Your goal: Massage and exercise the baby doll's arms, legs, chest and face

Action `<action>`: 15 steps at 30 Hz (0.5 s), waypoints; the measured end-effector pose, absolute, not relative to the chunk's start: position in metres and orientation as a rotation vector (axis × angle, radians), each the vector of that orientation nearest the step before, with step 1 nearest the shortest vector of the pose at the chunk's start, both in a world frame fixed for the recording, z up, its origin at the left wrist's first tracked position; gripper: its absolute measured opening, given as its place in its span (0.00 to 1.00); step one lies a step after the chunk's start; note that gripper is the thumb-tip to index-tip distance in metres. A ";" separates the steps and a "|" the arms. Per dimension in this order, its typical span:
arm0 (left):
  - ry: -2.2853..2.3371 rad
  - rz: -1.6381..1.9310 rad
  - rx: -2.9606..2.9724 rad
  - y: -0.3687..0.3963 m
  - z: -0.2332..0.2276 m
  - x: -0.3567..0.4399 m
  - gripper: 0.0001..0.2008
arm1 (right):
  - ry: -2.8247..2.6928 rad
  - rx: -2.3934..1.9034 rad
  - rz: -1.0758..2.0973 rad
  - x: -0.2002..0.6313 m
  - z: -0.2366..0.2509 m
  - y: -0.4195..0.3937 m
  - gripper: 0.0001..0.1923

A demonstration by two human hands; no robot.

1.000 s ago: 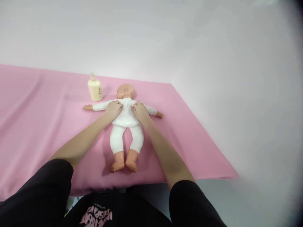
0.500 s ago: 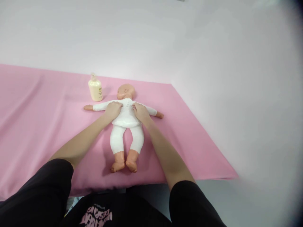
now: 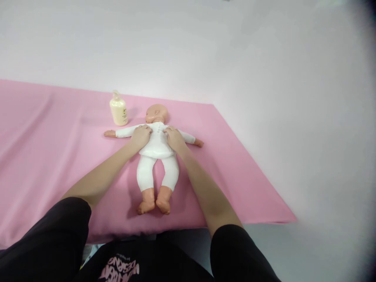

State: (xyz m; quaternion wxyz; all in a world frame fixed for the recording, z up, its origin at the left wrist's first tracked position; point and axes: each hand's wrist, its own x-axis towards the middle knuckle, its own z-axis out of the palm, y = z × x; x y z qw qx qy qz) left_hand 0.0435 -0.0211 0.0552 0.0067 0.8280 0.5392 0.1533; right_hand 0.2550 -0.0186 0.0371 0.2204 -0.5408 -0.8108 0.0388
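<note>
Okay, left hand [image 3: 141, 135] and right hand [image 3: 175, 140] both sit on the doll [image 3: 156, 152], one each side of the upper torso, apart from each other; fingers bent, tips against the white shirt [image 3: 156, 145], but whether they pinch cloth or just press, can't tell. Doll lies flat and full length, head [image 3: 159, 112] at the far end and turned left, arms spread, bare feet [image 3: 163, 203] by the near edge (looks chest-down, not certain). Progress, my read: placement and contact are done on both sides, so probably mid-way through the hands-on part; how much is left, can't say from this view. Shirt and white trousers [image 3: 145, 174] both on. Further out, pale yellow pump bottle [image 3: 119, 112] stands upright on the pink cloth [image 3: 44, 149], just beyond the doll's left-side arm [image 3: 123, 132], neither hand on it; likely the one thing a wide sweep of the left hand could knock. Label too small to read. Cloth creased at left. Black sleeves [image 3: 67, 217] end near the elbows, well off the doll. Behind, pale wall [image 3: 176, 51], beyond the cloth's far edge
</note>
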 end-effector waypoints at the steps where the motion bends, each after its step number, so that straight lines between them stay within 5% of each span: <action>1: 1.678 0.489 2.582 -0.021 0.055 0.043 0.17 | -2.245 -1.492 0.115 0.255 0.037 -0.018 0.26; 8: 1.748 0.551 2.506 -0.025 0.058 0.044 0.18 | -2.214 -1.598 0.127 0.253 0.034 -0.017 0.31; 15: 1.768 0.475 2.521 -0.024 0.052 0.042 0.22 | -2.274 -1.553 0.185 0.256 0.029 -0.010 0.25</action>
